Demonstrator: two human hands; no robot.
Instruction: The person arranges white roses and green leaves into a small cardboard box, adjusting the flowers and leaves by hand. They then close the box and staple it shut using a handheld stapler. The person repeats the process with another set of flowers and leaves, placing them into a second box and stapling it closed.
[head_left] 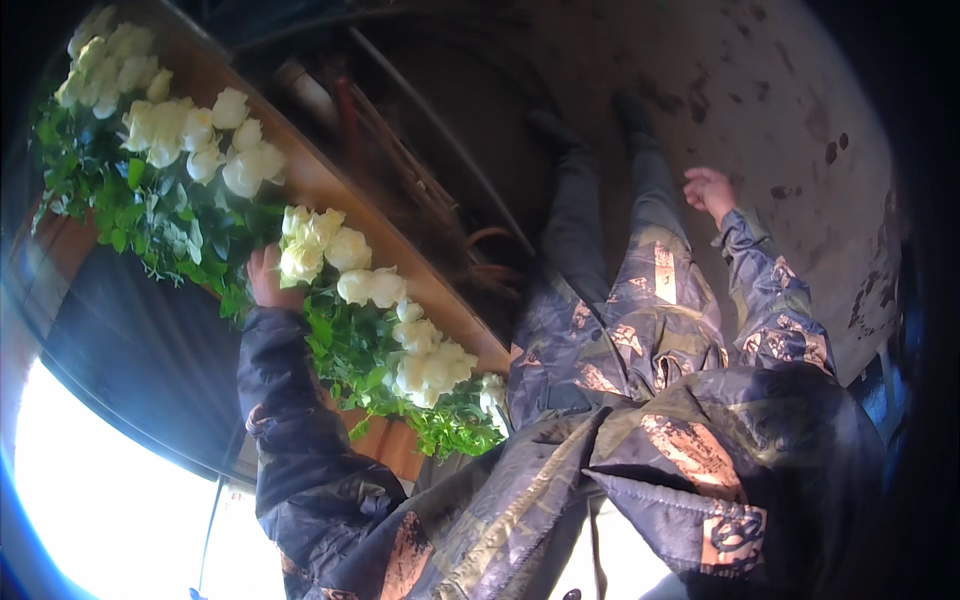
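Observation:
Bunches of white roses with green leaves lie in a row along a wooden ledge at the left. My left hand is closed at the stems of one bunch of white roses, just below the blooms. Leaves and flower heads partly hide its fingers. Another bunch of white roses lies beyond that hand, and more white roses sit nearer my body. My right hand hangs out over the floor, away from the flowers. Its fingers are curled in, and nothing shows in them.
The wooden ledge runs diagonally from the far left toward my waist. Under it, in shadow, are long thin sticks and a metal bar. Dark blotches mark the floor. Bright light comes in at the lower left, beside dark sheeting.

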